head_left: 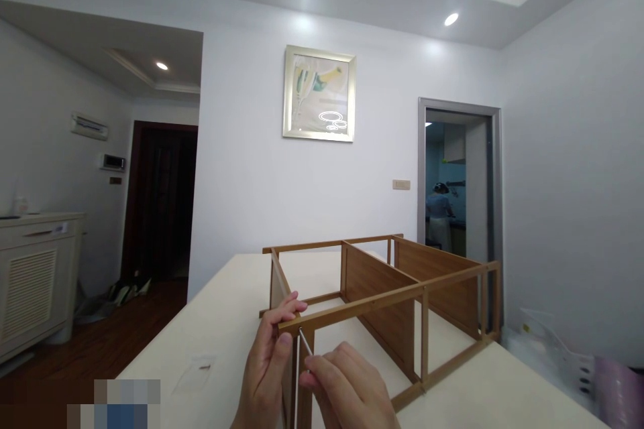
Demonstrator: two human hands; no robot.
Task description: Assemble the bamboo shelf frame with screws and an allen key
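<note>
A brown wooden shelf frame [372,309] lies on its side on the cream table [201,322], with panels [380,308] set between its rails. My left hand [272,348] is closed around the near left corner, fingers over the top rail and thumb at its front. Pinched in my right hand [347,385] is a thin silver rod that looks like a hex key [306,342]. Its tip meets the rail's front face close to that corner, beside my left thumb. The rod's other end is hidden by my fingers.
A small clear plastic bag [196,374] with a tiny piece of hardware lies on the table to the left. Plastic wrapping and a purple package [616,389] sit past the right edge. A person [439,211] stands beyond the doorway. At far left is a white cabinet [35,281].
</note>
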